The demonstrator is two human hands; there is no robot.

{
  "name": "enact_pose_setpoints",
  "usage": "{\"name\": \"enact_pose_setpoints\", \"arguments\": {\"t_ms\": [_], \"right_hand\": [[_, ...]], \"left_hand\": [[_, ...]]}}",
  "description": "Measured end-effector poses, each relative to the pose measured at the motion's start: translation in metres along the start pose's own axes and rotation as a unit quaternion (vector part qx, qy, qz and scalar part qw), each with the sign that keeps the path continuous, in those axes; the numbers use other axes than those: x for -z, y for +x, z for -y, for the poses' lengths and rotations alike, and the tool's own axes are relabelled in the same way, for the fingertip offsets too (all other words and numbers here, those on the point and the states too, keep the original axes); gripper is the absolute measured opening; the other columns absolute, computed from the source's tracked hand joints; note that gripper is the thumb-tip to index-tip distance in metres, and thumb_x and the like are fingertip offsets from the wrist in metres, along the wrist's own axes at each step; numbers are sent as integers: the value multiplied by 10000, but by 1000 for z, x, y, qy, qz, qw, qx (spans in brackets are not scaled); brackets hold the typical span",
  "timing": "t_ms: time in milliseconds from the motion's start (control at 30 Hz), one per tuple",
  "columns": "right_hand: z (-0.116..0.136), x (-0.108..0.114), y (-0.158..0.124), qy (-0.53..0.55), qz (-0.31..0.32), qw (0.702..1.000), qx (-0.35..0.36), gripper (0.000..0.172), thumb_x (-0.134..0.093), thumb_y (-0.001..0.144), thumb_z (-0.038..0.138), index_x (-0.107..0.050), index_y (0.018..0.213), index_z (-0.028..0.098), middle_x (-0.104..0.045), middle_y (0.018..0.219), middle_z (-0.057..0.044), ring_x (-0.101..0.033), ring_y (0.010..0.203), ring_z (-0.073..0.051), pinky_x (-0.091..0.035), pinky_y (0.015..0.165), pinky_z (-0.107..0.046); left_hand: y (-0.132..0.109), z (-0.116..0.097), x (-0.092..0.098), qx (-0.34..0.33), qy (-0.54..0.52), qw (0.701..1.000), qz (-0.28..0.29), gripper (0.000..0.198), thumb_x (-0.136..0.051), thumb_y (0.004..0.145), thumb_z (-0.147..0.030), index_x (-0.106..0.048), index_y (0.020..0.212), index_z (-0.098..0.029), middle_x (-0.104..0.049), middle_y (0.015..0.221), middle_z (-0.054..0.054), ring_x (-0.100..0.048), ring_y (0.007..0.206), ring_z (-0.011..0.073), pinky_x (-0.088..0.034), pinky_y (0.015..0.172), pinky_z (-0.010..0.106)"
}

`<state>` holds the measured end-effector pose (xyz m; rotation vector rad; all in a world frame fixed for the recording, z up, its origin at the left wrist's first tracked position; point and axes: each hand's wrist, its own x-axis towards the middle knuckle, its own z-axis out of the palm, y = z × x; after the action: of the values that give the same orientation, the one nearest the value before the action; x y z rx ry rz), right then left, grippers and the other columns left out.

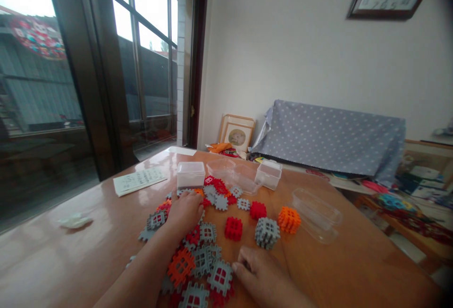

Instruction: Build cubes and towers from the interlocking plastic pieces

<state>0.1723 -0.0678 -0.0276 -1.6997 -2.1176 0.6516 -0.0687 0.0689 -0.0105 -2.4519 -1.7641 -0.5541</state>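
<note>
My left hand (186, 209) lies palm down over the far part of a pile of plastic interlocking tiles, its fingers reaching forward; what is under the palm is hidden. The pile mixes grey tiles (220, 277), orange tiles (181, 266) and red tiles (193, 235), several with window-like openings. At the pile's near right edge, my right hand (260, 270) rests on the table with loosely curled fingers and nothing visible in them. Just beyond it stand a grey tile stack (267, 232), an orange stack (289, 219) and two red stacks, one nearer (233, 229), one farther (258, 209).
Behind the pile are a white lidded box (191, 175), a clear box (269, 174) and a clear plastic tray (244, 179). Another clear tray (316, 216) lies right. On the left are a written paper (139, 180) and a crumpled plastic wrapper (75, 221).
</note>
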Motion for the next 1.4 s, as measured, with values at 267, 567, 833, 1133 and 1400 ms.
{"name": "enact_pose_setpoints", "arguments": {"t_ms": [267,567,833,1133,1400], "right_hand": [[0,0,1,5,10,1000,-7,211,-546,907,384,-623,799,220,-699,788,5,-614,729,-145,-300,602,-245],[9,0,7,269,-65,961,2,301,-496,948,470,-627,939,199,-576,731,20,-545,642,-130,-381,581,-234],[11,5,10,474,-146,867,-53,403,-492,942,591,-573,902,198,-577,700,24,-541,548,-103,-382,519,-216],[4,3,12,465,-164,865,-87,396,-511,924,579,-515,788,208,-556,633,43,-512,481,-95,-350,475,-213],[0,1,14,456,-155,871,-98,416,-496,922,591,-511,764,206,-564,627,38,-509,476,-96,-339,470,-216]], "left_hand": [[8,-4,10,47,-227,969,-88,245,-462,927,-338,-657,884,-197,-663,945,78,-577,943,245,-407,893,385],[-15,-56,29,124,-769,614,132,237,-718,809,-339,-570,899,-177,-650,802,8,-646,763,149,-490,796,287],[-32,-85,23,114,-790,556,232,239,-711,825,-310,-540,911,-166,-704,817,60,-678,744,152,-496,754,283],[-29,-80,12,-23,-591,793,143,633,-670,739,-127,-482,1337,-216,-623,1221,95,-625,815,136,-497,740,278],[-32,-72,31,-133,-368,916,92,549,-678,775,-198,-566,1305,-283,-635,1251,44,-567,1175,239,-428,1018,354]]}}
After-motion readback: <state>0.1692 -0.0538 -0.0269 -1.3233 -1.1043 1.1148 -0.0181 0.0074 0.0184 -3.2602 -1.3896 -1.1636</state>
